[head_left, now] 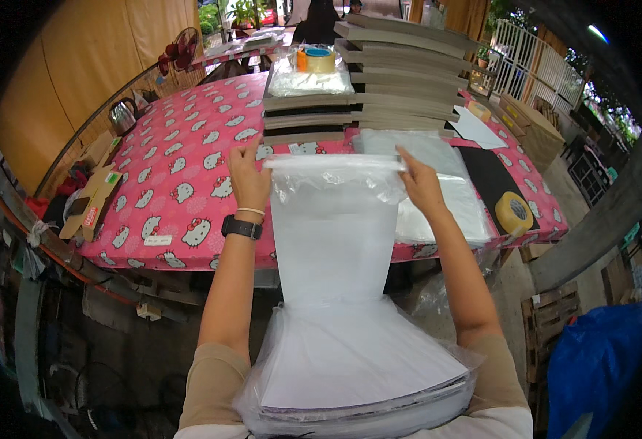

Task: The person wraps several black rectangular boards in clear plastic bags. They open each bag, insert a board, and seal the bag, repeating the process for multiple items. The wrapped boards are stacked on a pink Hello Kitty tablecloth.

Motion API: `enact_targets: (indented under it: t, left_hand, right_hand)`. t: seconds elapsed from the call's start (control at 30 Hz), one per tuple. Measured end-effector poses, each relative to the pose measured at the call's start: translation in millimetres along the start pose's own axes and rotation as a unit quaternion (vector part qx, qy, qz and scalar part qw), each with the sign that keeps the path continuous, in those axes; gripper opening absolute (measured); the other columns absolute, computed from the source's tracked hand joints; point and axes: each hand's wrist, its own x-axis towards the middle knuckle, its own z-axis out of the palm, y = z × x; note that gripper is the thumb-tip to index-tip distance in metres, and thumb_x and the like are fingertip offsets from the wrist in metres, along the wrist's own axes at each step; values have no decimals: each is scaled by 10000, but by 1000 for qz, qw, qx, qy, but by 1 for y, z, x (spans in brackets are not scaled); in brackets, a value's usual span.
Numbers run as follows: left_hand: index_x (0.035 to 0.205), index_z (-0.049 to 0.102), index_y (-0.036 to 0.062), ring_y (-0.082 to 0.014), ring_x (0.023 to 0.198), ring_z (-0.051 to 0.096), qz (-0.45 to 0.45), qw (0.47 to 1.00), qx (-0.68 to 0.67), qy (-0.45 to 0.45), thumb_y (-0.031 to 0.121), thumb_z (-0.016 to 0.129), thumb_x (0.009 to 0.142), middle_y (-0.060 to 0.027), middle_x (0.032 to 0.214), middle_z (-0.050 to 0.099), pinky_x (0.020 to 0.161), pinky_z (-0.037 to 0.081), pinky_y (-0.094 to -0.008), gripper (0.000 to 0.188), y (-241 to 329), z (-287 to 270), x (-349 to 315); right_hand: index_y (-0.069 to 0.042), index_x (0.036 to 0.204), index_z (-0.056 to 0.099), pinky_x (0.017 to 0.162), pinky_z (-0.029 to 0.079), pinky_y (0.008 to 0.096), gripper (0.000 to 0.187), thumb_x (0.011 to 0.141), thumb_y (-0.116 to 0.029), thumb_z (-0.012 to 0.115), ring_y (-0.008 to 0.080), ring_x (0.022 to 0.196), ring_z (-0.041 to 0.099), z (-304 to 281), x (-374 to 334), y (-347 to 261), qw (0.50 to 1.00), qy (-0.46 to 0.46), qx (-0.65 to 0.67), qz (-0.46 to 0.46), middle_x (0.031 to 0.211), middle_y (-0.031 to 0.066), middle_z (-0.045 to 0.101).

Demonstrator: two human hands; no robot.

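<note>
Between my two hands stretches a clear plastic bag (335, 192), its far edge gathered into a thick rolled band. White sheets (361, 358) lie inside it and reach back toward my body, where they look like a stack. My left hand (248, 181), below which sit a dark watch and a pale wristband, is closed on the band's left end. On the other end, my right hand (422, 186) is closed too, with the index finger pointing forward. Just beyond the bag, flat clear plastic bags (441, 208) lie on the table.
A pink cartoon-patterned cloth covers the table (182, 157). Tall stacks of grey boards (408, 80) stand at the back, a shorter one topped with plastic packs and tape rolls (319, 60). A yellow tape roll (514, 213) lies at right; a metal kettle (123, 115) stands far left.
</note>
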Motion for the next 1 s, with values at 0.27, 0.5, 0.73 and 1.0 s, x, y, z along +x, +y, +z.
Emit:
enact_targets:
  t: [0.27,0.5,0.73,1.0]
  left_hand:
    - [1048,553,106,-261,890,489,146,986,-57,-53,-52,534,661,-103,916,543,780,387,-314,418,19,-55,-48]
    - [897,546,-24,-218,834,575,-507,465,-699,-195,122,478,787,-125,905,592,767,458,-356,195,-7,-96,-56]
    - [817,551,106,-107,644,502,-557,616,-393,-395,251,535,769,5,740,543,588,383,-235,154,-37,-64,-114]
    - [740,526,130,-88,657,462,-530,536,-503,-423,366,518,810,17,694,516,555,334,-221,247,-73,-67,-200]
  right_hand:
    - [-65,956,597,457,346,277,250,709,-98,578,172,457,443,-17,-60,11,940,192,-3,-281,562,82,524]
    - [-16,911,564,463,395,191,166,762,-87,548,71,538,493,-36,-62,-34,743,-162,587,277,756,40,581]
    - [-29,1010,484,393,349,153,226,795,-71,539,46,488,436,20,-115,61,679,-122,629,359,754,3,526]
    - [-71,923,489,408,354,172,135,797,-84,536,62,478,417,60,-206,76,576,-114,722,366,696,13,499]
